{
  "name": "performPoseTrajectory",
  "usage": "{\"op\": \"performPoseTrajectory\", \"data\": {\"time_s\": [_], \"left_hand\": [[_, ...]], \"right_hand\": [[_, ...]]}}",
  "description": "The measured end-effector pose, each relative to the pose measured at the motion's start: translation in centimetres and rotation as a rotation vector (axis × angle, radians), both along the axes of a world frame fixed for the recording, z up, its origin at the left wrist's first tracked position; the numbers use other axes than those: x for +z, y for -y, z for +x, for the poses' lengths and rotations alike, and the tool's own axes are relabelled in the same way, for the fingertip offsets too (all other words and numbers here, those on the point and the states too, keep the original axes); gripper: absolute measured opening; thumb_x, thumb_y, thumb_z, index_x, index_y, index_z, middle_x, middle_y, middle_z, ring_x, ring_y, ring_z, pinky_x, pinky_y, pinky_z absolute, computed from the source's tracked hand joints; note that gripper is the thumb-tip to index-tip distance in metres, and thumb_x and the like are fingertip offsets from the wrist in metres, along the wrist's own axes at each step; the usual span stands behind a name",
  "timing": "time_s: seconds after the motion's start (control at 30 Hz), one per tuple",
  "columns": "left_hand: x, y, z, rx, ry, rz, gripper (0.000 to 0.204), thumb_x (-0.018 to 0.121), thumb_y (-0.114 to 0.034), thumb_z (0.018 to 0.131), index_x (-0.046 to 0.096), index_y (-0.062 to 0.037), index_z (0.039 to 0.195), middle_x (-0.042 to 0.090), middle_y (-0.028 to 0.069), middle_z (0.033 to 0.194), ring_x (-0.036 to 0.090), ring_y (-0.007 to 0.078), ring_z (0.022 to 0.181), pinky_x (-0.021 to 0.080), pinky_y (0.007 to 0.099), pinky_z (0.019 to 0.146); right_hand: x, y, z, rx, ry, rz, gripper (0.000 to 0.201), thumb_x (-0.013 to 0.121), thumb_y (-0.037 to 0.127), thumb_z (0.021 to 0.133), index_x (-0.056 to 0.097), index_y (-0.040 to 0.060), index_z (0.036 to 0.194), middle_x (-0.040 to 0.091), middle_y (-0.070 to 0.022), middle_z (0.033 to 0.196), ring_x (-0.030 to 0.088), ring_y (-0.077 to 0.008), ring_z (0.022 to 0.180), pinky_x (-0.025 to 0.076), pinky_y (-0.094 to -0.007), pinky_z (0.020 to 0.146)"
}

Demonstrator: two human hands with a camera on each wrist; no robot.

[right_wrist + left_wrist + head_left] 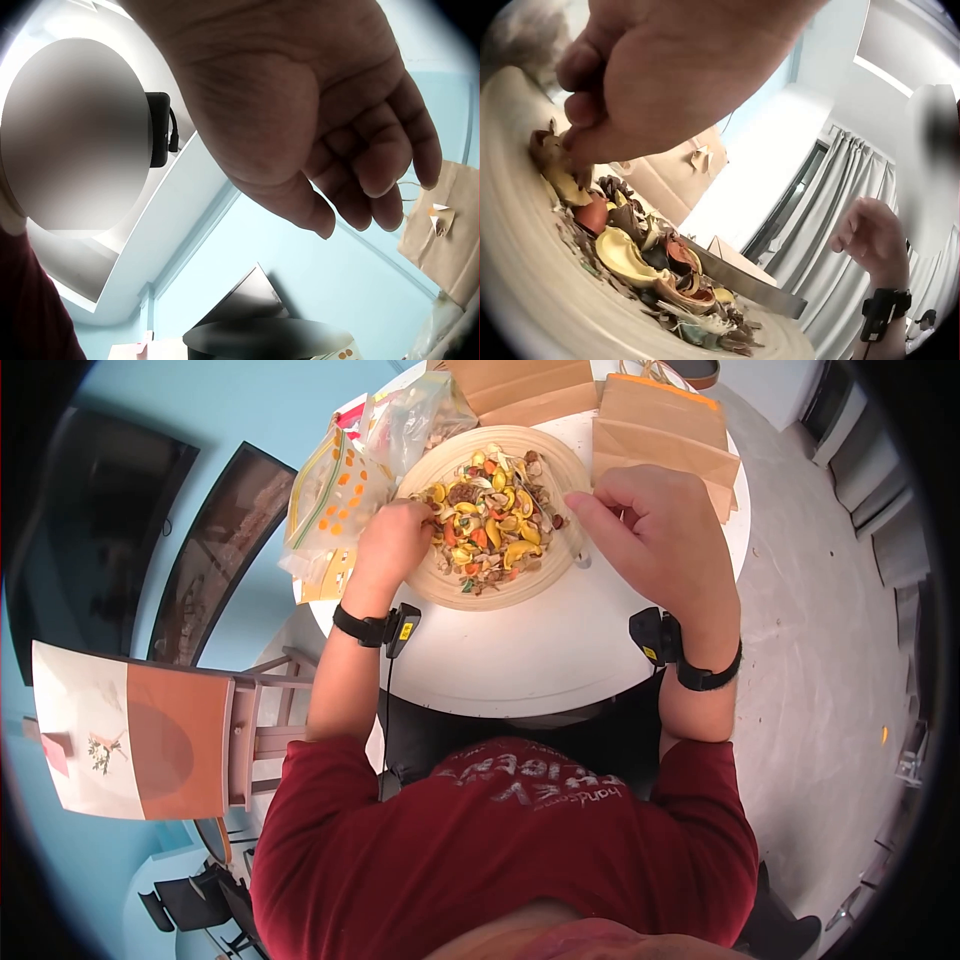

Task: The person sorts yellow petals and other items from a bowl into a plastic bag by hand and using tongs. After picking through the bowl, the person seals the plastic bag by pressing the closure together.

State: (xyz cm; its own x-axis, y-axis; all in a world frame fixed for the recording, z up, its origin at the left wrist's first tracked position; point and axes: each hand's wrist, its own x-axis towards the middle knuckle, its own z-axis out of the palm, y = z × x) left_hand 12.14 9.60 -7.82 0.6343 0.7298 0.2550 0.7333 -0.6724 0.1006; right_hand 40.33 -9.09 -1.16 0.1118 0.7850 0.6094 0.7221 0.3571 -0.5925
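A round pale wooden plate (450, 590) carries a heap of dried potpourri (490, 525) in yellow, orange and brown pieces. At the left side of the heap is my left hand (398, 545), its curled fingertips down among the pieces. The left wrist view shows those fingers pinching at a brownish-yellow potpourri piece (566, 180), partly hidden by the hand. My right hand (660, 535) is raised by the plate's right rim. Its fingers hang loosely curled in the right wrist view and hold nothing.
Clear plastic bags (340, 490) stand left of the plate on the white round table (520, 670). Brown paper bags (665, 435) stand behind and to the right. A flat grey strip (750, 281) crosses behind the heap. An easel with a painting (130, 730) is at left.
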Motion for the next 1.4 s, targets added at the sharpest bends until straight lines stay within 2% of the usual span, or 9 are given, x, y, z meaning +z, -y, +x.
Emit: {"op": "performPoseTrajectory", "data": {"time_s": [0.13,0.23,0.37,0.47,0.67,0.87,0.97,1.1,1.4], "left_hand": [[0.2,-0.1,-0.5,0.005,0.081,-0.046,0.014,0.071,-0.009,0.088,0.075,-0.0010,0.099,0.074,0.0182,0.091,0.071,0.0359,0.084,0.056,0.0433,0.076],[1.5,0.2,-0.8,0.055,0.217,-0.157,0.014,0.072,-0.011,0.094,0.073,0.0010,0.100,0.073,0.0129,0.084,0.068,0.0243,0.074,0.054,0.0354,0.070],[3.8,1.1,-1.2,0.136,0.441,-0.398,0.017,0.070,-0.015,0.099,0.072,0.0017,0.103,0.069,0.0037,0.077,0.060,0.0092,0.066,0.049,0.0277,0.062],[6.8,3.1,-1.0,0.247,0.487,-0.145,0.018,0.072,-0.017,0.099,0.074,0.0006,0.102,0.070,0.0014,0.078,0.060,0.0068,0.065,0.049,0.0262,0.061],[11.6,1.7,-3.4,0.409,0.457,0.409,0.021,0.072,-0.019,0.093,0.077,0.0013,0.094,0.075,0.0158,0.079,0.074,0.0296,0.072,0.057,0.0360,0.071],[10.6,-0.8,-5.3,0.464,0.220,0.505,0.019,0.072,-0.016,0.090,0.077,0.0003,0.097,0.076,0.0183,0.089,0.074,0.0377,0.081,0.059,0.0418,0.076],[9.4,0.0,-3.6,0.278,0.302,0.478,0.018,0.073,-0.014,0.089,0.078,-0.0006,0.100,0.076,0.0188,0.095,0.074,0.0373,0.083,0.058,0.0425,0.076],[6.4,1.0,-0.6,0.041,0.256,0.127,0.020,0.073,-0.014,0.089,0.078,-0.0015,0.103,0.076,0.0189,0.097,0.072,0.0399,0.088,0.058,0.0454,0.080],[-0.4,-3.4,1.3,0.047,-0.077,0.059,0.015,0.067,-0.010,0.087,0.076,-0.0004,0.093,0.072,0.0242,0.091,0.070,0.0420,0.093,0.057,0.0497,0.086]], "right_hand": [[-0.1,0.0,0.1,-0.018,-0.031,0.043,0.033,0.074,0.020,0.091,0.064,-0.0011,0.068,0.057,-0.0163,0.060,0.055,-0.0347,0.055,0.043,-0.0426,0.055],[-0.5,-0.2,0.3,-0.002,-0.032,0.053,0.031,0.076,0.017,0.091,0.063,-0.0040,0.073,0.053,-0.0097,0.059,0.046,-0.0208,0.053,0.037,-0.0365,0.053],[-0.3,-0.2,0.1,0.009,-0.014,0.035,0.032,0.075,0.018,0.091,0.063,-0.0029,0.071,0.054,-0.0121,0.059,0.049,-0.0258,0.053,0.039,-0.0386,0.053],[0.0,-0.2,-0.1,0.003,-0.007,0.014,0.034,0.074,0.020,0.091,0.063,-0.0012,0.067,0.056,-0.0168,0.059,0.054,-0.0355,0.054,0.043,-0.0432,0.054],[0.2,-0.2,-0.6,0.015,-0.014,0.008,0.032,0.073,0.020,0.091,0.064,-0.0007,0.067,0.055,-0.0171,0.058,0.054,-0.0356,0.054,0.043,-0.0438,0.054],[0.0,-0.2,-0.5,0.024,-0.008,0.038,0.032,0.073,0.019,0.091,0.064,-0.0007,0.067,0.056,-0.0172,0.059,0.055,-0.0353,0.054,0.043,-0.0437,0.054],[-0.1,-0.1,-0.3,0.013,-0.010,0.026,0.033,0.073,0.019,0.091,0.063,-0.0009,0.067,0.055,-0.0173,0.059,0.055,-0.0353,0.054,0.043,-0.0437,0.054],[0.0,-0.1,-0.3,0.011,-0.014,0.017,0.033,0.073,0.020,0.091,0.063,-0.0010,0.067,0.055,-0.0173,0.058,0.054,-0.0355,0.054,0.042,-0.0440,0.054],[-0.1,0.2,0.4,-0.006,-0.012,0.055,0.034,0.074,0.020,0.090,0.062,-0.0009,0.067,0.054,-0.0172,0.058,0.053,-0.0353,0.054,0.042,-0.0439,0.054]]}}
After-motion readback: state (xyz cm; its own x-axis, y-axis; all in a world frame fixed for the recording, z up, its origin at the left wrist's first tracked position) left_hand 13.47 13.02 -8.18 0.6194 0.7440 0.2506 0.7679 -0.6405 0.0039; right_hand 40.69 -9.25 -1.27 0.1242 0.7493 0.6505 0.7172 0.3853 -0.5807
